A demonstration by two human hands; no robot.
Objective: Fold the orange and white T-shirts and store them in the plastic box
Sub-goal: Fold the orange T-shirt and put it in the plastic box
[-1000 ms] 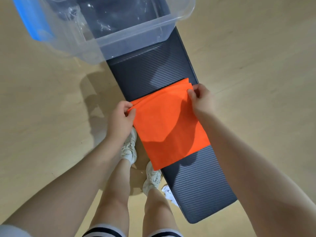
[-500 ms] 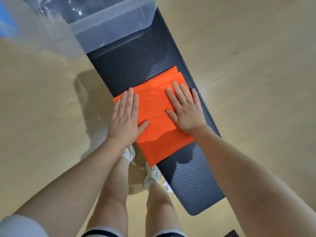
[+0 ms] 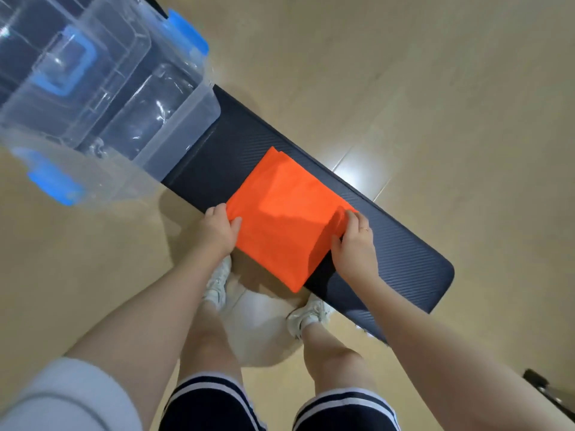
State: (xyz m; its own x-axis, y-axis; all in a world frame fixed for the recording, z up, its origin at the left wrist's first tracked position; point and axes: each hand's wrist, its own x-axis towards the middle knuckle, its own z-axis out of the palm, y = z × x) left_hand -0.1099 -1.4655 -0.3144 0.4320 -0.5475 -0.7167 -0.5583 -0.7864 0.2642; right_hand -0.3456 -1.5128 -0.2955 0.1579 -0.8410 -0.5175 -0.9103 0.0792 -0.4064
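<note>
The folded orange T-shirt (image 3: 281, 213) lies on a dark bench (image 3: 401, 259), its near corner hanging over the bench's front edge. My left hand (image 3: 217, 233) grips its left edge, thumb on top. My right hand (image 3: 353, 247) pinches its right edge, where the cloth bunches up slightly. The clear plastic box (image 3: 186, 126) with blue latches stands open on the bench's far left end, nothing visible inside it. No white T-shirt is in view.
The bench runs diagonally over a light wooden floor (image 3: 435, 88). My legs and white shoes (image 3: 306, 315) stand just in front of it. A dark object (image 3: 547, 390) shows at the bottom right corner.
My hands went from holding the shirt's far corners, to pressing flat on it, to gripping its two side edges. The camera has swung, bringing more of the box into view.
</note>
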